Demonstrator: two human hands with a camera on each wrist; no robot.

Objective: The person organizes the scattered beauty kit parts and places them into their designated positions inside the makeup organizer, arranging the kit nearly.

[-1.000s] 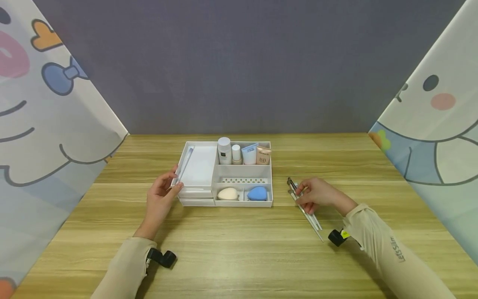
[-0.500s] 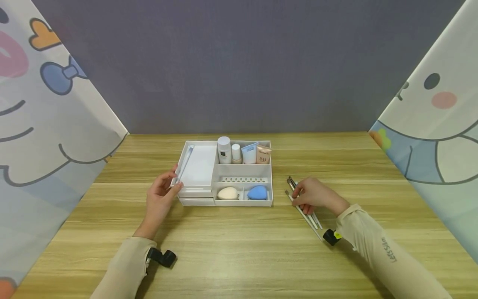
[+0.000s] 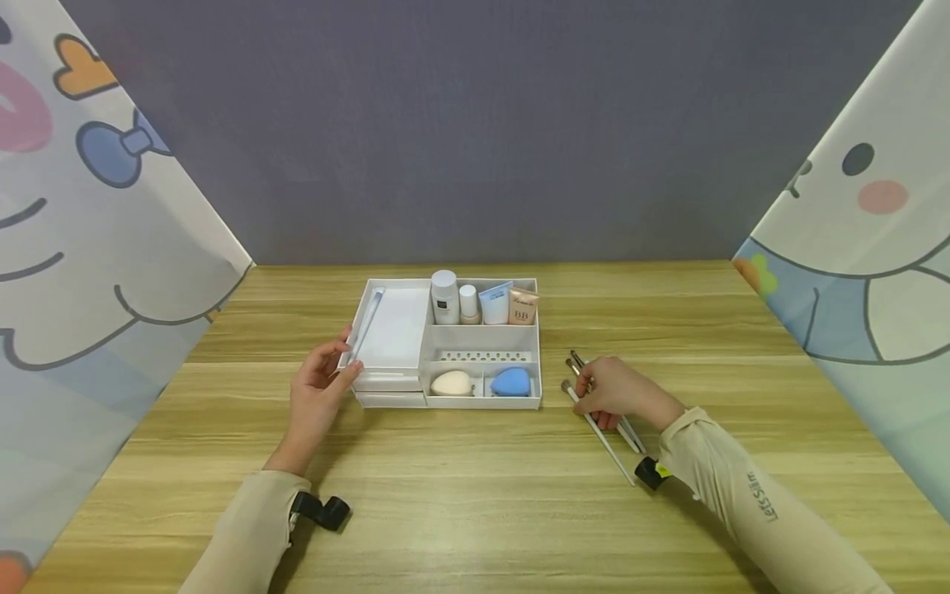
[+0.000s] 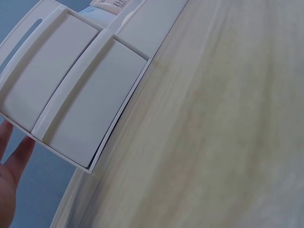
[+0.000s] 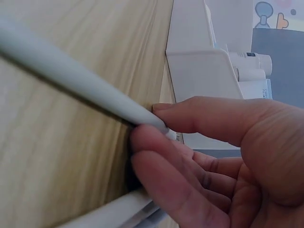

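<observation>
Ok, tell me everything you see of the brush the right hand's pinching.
The brush is slim, with a smooth whitish handle and a small, darkish tuft; the handle's material is unclear. It slants over the wooden table, tuft toward the far left, handle end toward the near right. The right hand pinches it nearer the tuft end. It is left of the other brushes, right of the white organizer. Whether it touches the table can't be told.

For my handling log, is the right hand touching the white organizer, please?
No, the right hand pinches a brush, apart from the organizer.
</observation>
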